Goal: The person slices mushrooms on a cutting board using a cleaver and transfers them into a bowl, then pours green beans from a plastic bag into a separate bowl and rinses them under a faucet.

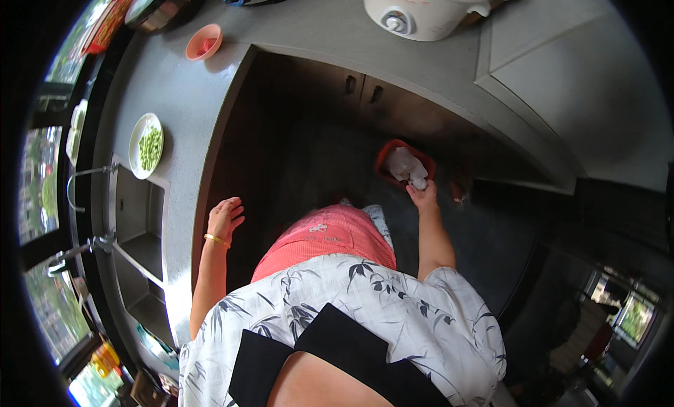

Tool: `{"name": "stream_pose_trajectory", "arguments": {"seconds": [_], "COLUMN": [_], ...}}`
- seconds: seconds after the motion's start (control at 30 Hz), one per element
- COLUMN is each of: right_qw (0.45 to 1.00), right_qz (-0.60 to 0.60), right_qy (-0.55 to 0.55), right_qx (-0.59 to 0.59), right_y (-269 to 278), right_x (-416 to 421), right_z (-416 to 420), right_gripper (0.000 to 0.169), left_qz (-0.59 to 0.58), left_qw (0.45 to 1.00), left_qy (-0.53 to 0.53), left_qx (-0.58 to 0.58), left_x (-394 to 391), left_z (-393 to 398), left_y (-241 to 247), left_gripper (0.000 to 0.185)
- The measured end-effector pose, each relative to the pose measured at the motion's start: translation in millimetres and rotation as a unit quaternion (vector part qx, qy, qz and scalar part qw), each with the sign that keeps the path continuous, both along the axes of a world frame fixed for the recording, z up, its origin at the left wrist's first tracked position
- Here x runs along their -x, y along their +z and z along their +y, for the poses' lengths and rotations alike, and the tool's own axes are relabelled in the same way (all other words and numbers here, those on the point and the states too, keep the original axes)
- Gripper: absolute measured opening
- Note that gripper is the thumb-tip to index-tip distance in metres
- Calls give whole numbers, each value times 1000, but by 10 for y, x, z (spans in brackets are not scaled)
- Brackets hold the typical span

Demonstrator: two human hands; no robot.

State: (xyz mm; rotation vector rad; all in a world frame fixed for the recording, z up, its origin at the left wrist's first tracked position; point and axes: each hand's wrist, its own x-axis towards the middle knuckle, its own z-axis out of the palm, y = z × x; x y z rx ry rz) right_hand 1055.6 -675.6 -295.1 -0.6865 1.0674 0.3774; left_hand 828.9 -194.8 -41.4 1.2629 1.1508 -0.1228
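My right hand (424, 194) reaches down to the near edge of a red plastic bin (383, 153) on the dark floor. Its fingers are on a crumpled whitish plastic bag or wrapper (418, 183); a larger pale plastic bag (404, 160) lies inside the bin. My left hand (226, 217), with a gold bangle at the wrist, hangs beside the counter edge with fingers apart and nothing in it. On the counter, a white plate (135, 163) holds shelled green beans (150, 147). Farther back is an orange bowl (195, 37) with something red inside.
A double sink (167, 217) with a faucet (79, 171) is at the left, under windows. A white electric cooker (416, 23) stands on the far counter (316, 30), above brown cabinet doors (389, 99). A metal pot (158, 9) stands at the upper left.
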Motion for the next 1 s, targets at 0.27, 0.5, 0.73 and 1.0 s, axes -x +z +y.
{"name": "stream_pose_trajectory", "arguments": {"seconds": [0.27,0.5,0.73,1.0], "right_qw": [981,944,864,688], "right_qz": [5,-22,-100,-386], "right_qy": [150,271,444,614], "right_qx": [124,185,216,16], "right_y": [-203,244,666,2425], "right_x": [-478,-778,-764,547], "right_z": [-155,182,1428,4340], "right_gripper": [66,50,30,22], "left_qz": [18,-13,-15,-127], "left_qw": [990,967,937,929], "left_qy": [138,253,350,338], "left_qx": [-29,-10,-1,-86], "left_x": [544,1067,1671,2219], "left_z": [-28,-94,1,640], "left_y": [161,43,-53,206], "left_gripper": [26,25,24,22]}}
